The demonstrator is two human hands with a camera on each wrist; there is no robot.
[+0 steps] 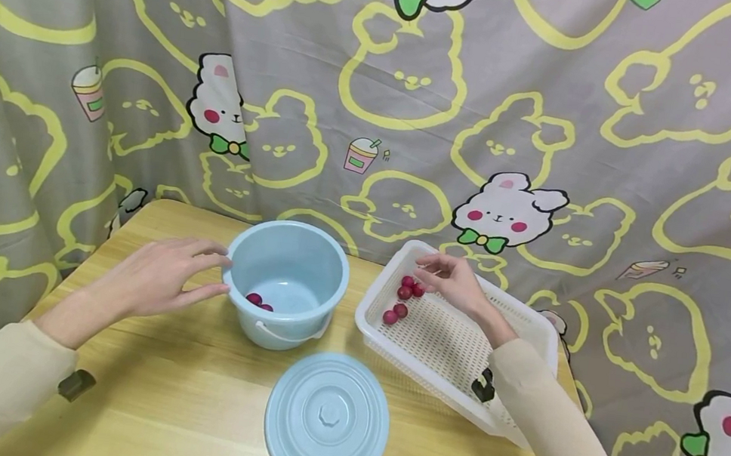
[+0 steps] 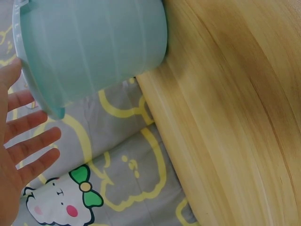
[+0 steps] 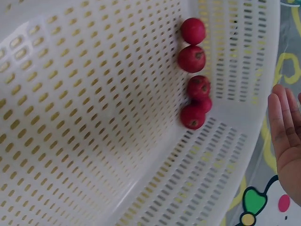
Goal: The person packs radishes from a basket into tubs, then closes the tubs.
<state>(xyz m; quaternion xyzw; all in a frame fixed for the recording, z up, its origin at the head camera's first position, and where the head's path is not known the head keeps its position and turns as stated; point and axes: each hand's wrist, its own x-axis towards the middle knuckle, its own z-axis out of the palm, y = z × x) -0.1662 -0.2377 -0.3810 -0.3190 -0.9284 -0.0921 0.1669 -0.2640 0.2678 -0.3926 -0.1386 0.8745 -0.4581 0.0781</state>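
Observation:
A light blue bucket stands on the table, its thin handle hanging at the front. Inside lie two dark red round fruits. My left hand is at the bucket's left rim, its fingers spread and nearly straight; the left wrist view shows fingertips at the rim of the bucket. A white perforated basket to the right holds several small red fruits near its left end. Over that basket hovers my right hand; its extended fingers hold nothing visible in the right wrist view, apart from the fruits.
A round blue lid lies flat on the wooden table, in front of the bucket and basket. Behind the table hangs a grey patterned curtain, which also drops past the table's sides.

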